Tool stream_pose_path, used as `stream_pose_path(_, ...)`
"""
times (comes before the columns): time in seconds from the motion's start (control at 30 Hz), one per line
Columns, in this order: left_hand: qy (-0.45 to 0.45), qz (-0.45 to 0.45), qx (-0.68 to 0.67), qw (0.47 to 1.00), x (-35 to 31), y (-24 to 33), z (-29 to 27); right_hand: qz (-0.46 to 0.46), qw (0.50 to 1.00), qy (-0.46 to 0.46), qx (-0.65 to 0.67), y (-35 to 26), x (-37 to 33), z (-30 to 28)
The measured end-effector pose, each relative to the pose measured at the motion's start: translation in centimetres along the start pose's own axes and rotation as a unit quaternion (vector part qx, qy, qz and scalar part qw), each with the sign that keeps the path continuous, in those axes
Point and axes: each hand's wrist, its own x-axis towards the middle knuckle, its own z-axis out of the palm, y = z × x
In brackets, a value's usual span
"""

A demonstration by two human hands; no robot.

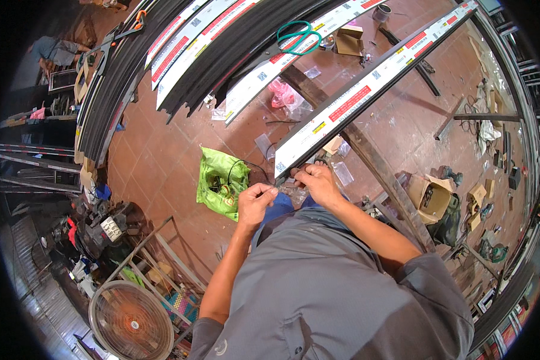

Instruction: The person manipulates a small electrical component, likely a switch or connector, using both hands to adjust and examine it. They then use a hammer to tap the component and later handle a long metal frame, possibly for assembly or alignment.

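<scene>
A long black frame profile (pixel 348 108) with white and red protective film slants from the upper right down to my hands, its near end cut at an angle. At that cut end my right hand (pixel 318 182) has its fingers bent and pinched together, against the dark edge of the profile. My left hand (pixel 255 204) is just left of and below the tip, thumb and forefinger pinched. Something thin and dark shows between the two hands, too small to name. Fingers partly hide what each hand grips.
Green-handled scissors (pixel 299 37) lie on more film-covered profiles (pixel 255 90) ahead. A lime-green bag (pixel 207 195) with cords sits on the tiled floor, left of me. To the right are a steel support bar (pixel 384 174) and an open cardboard box (pixel 444 207). A round fan (pixel 132 324) stands lower left.
</scene>
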Motion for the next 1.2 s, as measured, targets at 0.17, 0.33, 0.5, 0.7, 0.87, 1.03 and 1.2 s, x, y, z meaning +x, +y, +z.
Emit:
stream_pose_path(0.17, 0.012, 0.0, 0.052, 0.999, 0.7, 1.0, 0.1, -0.015, 0.996, 0.0, -0.088, 0.1, 0.3, -0.4)
stream_pose_path(0.33, 0.006, 0.022, 0.073, 0.997, 1.0, 1.3, 0.2, -0.401, 0.836, 0.08, -0.365, -2.4, -1.7, -0.7)
stream_pose_path(0.5, -0.003, 0.01, 0.108, 0.994, 0.9, 2.1, 0.9, -0.472, 0.751, 0.039, -0.459, -3.3, -0.9, -1.0)
stream_pose_path(0.7, 0.038, 0.175, 0.283, 0.942, 1.0, -0.4, 0.9, -0.504, 0.701, 0.004, -0.506, -2.6, 0.1, -1.0)
stream_pose_path(0.87, -0.055, 0.1, 0.012, 0.993, 1.2, 0.8, 0.9, -0.495, 0.72, -0.013, -0.487, -2.8, 0.5, -1.2)
stream_pose_path(1.03, -0.086, 0.016, -0.008, 0.996, 2.9, 5.9, 2.6, -0.497, 0.738, -0.021, -0.457, -2.7, 0.5, -1.1)
stream_pose_path(1.2, -0.104, -0.059, 0.124, 0.985, 4.2, 7.6, 3.5, -0.494, 0.712, -0.037, -0.498, -2.6, 0.6, -1.2)
